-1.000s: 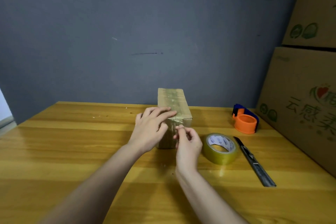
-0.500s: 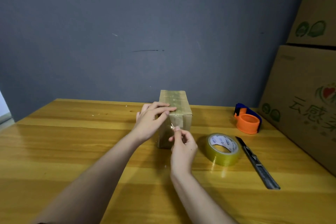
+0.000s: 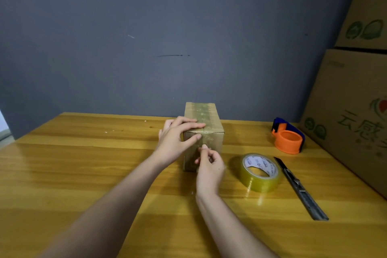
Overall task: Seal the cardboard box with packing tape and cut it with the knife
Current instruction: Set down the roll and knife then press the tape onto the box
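A small cardboard box (image 3: 206, 119) stands in the middle of the wooden table (image 3: 73, 174), with clear tape running along its top and down its near face. My left hand (image 3: 177, 139) holds the box's left near corner, fingers straight across the top edge and thumb on the front face. My right hand (image 3: 209, 166) is curled in front of the box's near face, fingertips pressed on the tape there. The roll of clear packing tape (image 3: 259, 172) lies flat to the right of the box. The knife (image 3: 299, 187) lies beside the roll.
An orange and blue tape dispenser (image 3: 288, 137) sits at the back right. Large printed cardboard cartons (image 3: 351, 111) are stacked along the right edge. A dark grey wall stands behind the table.
My right hand has slid a little lower down the box's near face. My left hand has kept its hold on the box corner.
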Motion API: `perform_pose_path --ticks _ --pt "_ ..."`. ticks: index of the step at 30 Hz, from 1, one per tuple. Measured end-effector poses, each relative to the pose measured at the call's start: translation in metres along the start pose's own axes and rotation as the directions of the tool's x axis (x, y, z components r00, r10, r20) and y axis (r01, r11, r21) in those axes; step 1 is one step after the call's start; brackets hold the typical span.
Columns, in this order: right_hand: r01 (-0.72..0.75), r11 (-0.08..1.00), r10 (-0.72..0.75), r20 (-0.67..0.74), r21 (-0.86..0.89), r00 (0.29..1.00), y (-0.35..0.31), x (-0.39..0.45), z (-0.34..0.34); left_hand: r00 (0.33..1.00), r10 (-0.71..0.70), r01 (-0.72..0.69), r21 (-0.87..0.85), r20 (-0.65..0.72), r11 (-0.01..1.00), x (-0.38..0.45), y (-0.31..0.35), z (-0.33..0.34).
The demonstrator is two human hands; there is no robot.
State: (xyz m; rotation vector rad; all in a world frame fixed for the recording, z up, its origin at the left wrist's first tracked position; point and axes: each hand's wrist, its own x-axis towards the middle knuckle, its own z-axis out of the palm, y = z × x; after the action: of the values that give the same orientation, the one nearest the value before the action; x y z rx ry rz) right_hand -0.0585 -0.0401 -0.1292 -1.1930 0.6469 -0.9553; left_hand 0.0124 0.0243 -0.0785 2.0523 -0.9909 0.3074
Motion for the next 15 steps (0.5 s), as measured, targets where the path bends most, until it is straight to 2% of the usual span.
perform_pose_path --ticks 2,5,7,11,15 --pt "-0.029 0.998 0.03 0.02 -0.047 0.999 -0.001 0.003 -0.002 1.0 0.005 -0.005 0.016 -0.001 1.0 -0.001 0.0 0.0" --pt "-0.123 0.985 0.139 0.134 -0.123 0.981 -0.001 0.002 -0.01 1.0 0.008 -0.008 0.055 0.01 0.998 -0.001 -0.001 -0.001" --pt "-0.082 0.984 0.112 0.188 -0.159 0.976 -0.008 0.003 -0.019 0.999 0.023 -0.026 0.103 0.03 0.994 -0.002 -0.001 -0.002" --pt "0.224 0.937 -0.177 0.189 -0.268 0.966 -0.035 0.015 -0.033 0.995 0.084 -0.096 0.246 0.06 0.965 -0.007 -0.002 -0.001" --pt "0.531 0.746 -0.487 0.214 -0.402 0.847 -0.05 0.028 -0.04 0.99 0.099 -0.128 0.322 0.105 0.938 -0.01 -0.002 -0.002"
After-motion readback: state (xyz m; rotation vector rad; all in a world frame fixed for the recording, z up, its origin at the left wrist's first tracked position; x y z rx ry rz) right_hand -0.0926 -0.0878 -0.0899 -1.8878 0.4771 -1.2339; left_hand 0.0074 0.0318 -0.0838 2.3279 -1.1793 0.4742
